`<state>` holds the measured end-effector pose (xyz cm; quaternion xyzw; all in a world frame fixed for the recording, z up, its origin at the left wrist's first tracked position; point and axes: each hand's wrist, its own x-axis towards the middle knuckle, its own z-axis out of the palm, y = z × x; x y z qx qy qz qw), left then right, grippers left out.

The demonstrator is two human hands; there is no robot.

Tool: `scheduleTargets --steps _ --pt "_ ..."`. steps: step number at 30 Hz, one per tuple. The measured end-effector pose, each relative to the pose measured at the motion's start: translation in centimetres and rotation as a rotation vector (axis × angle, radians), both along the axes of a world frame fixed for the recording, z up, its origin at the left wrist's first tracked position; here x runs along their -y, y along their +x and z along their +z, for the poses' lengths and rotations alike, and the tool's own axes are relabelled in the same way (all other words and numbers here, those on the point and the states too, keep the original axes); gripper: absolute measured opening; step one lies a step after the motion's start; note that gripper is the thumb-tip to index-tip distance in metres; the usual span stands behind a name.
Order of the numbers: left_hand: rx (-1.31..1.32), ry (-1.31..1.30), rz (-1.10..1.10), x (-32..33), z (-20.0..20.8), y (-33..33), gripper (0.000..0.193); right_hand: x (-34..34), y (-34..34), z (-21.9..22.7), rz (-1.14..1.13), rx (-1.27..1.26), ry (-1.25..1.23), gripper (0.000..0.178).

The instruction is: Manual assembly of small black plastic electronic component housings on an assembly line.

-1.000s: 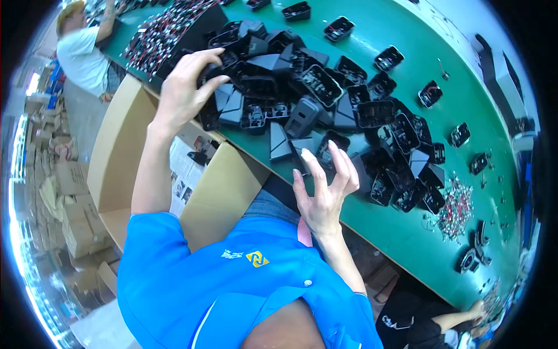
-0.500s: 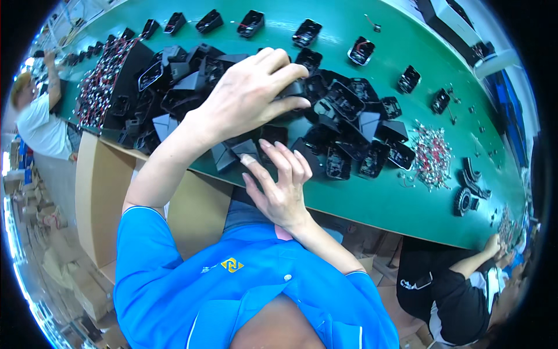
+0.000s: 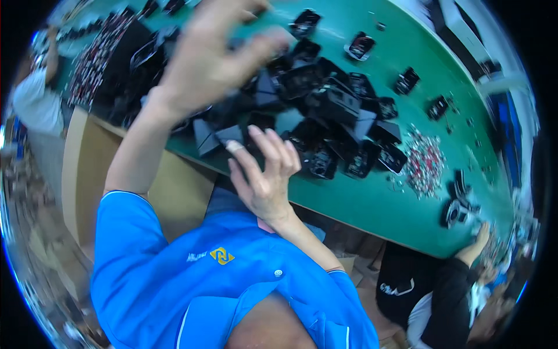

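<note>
My left hand (image 3: 212,61), blurred by motion, is stretched over the far side of the pile. Its thumb stands well apart from the fingers, which reach the top edge beside a dark housing mostly hidden behind them; I see nothing held. My right hand (image 3: 266,174) hovers at the table's near edge with its fingers spread and a light wrap on one fingertip. Just beyond those fingertips lie grey-black plastic housings (image 3: 204,138). A heap of black open housings (image 3: 299,81) spreads past both hands. On its right part, one housing (image 3: 338,104) lies closed side up.
Black housings (image 3: 360,45) stand spaced in a row along the far side of the green table (image 3: 354,200). Small wired parts (image 3: 424,163) are piled at the right, another heap (image 3: 99,64) at the left. A cardboard box (image 3: 87,174) adjoins the near edge; people work at both ends.
My left hand has let go of a black housing over the heap and swung up and left toward the far row. My right hand keeps its pose. The whole view has shifted slightly.
</note>
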<state>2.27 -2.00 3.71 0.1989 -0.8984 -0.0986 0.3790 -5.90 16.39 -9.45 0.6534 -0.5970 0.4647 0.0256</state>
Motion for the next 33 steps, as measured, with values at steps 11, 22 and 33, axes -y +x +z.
scheduleTargets --steps 11,22,33 --pt "0.297 0.634 1.601 -12.0 -26.7 40.7 0.081 -0.4 0.4 0.3 0.142 -0.006 0.022 0.033" --pt "0.096 1.056 1.133 -12.5 -31.0 32.5 0.079 -0.3 1.1 0.5 0.008 -0.058 0.05 0.033" --pt "0.455 0.818 0.947 -13.9 -28.3 25.1 0.064 -0.3 0.9 0.2 0.063 -0.116 0.037 0.033"
